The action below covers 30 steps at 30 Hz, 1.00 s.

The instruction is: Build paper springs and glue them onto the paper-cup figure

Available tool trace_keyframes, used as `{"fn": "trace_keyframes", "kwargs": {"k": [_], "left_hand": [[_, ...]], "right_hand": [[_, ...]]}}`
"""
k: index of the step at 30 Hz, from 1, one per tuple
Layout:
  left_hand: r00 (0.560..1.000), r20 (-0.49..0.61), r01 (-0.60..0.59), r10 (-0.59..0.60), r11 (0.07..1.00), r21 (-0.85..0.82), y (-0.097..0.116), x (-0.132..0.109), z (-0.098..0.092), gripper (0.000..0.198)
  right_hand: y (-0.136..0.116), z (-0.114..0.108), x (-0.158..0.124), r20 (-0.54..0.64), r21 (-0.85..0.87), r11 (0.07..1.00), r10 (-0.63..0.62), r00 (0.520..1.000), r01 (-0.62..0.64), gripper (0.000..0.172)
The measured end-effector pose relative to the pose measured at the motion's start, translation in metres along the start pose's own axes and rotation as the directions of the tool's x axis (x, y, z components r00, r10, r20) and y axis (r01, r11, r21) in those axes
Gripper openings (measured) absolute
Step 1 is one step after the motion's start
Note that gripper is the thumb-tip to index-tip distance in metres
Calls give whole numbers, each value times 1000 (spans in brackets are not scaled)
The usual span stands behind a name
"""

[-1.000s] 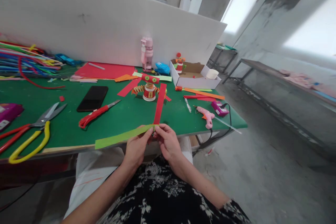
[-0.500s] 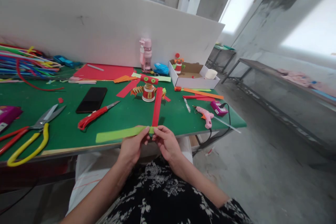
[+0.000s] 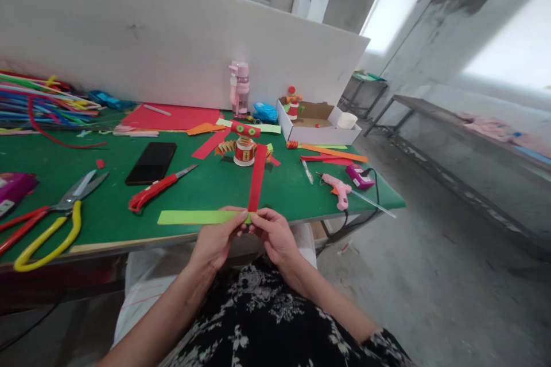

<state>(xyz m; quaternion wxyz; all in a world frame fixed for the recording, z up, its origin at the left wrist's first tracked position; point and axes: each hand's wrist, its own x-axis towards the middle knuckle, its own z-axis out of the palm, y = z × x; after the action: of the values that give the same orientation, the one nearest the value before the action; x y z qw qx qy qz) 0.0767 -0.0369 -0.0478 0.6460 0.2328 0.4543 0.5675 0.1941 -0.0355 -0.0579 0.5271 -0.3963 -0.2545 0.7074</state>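
Between both hands, at the table's front edge, a green paper strip [image 3: 189,217] and a red paper strip [image 3: 257,178] meet at a right angle. My left hand [image 3: 219,239] pinches the green strip close to that corner, and the strip stretches out to the left. My right hand [image 3: 272,232] is closed on the same joined corner, its thumb on top. The red strip points away from me, toward a paper-cup figure [image 3: 244,152] with a red rolled head and pleated paper arms. Fingers cover part of the overlap.
Scissors [image 3: 64,206], a red utility knife [image 3: 155,190] and a phone [image 3: 151,163] lie to the left. On the right are a pink glue gun [image 3: 338,188] with its cord, paper strips [image 3: 333,153] and a white box [image 3: 321,136]. A pink bottle [image 3: 240,92] stands behind.
The green strip's free end has swung level and lies flatter. The joined corner sits slightly lower, and both hands keep their pinch on it.
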Motion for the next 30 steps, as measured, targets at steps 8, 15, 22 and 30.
{"fn": "trace_keyframes", "kwargs": {"k": [8,15,22,30], "left_hand": [[999,-34,-28,28,1000,-8,1,2,0,48],[997,68,32,-32,999,8,-2,1,-4,52],[996,83,43,-39,998,-46,4,0,-5,46],[994,99,39,-39,999,3,4,0,-5,31]], "right_hand": [[0,0,1,39,-27,998,50,998,-49,33],[-3,3,-4,-9,-60,998,-2,1000,2,30],[-7,3,-6,49,-78,996,47,998,-44,32],[-5,5,-5,14,-73,994,81,997,-80,22]]}}
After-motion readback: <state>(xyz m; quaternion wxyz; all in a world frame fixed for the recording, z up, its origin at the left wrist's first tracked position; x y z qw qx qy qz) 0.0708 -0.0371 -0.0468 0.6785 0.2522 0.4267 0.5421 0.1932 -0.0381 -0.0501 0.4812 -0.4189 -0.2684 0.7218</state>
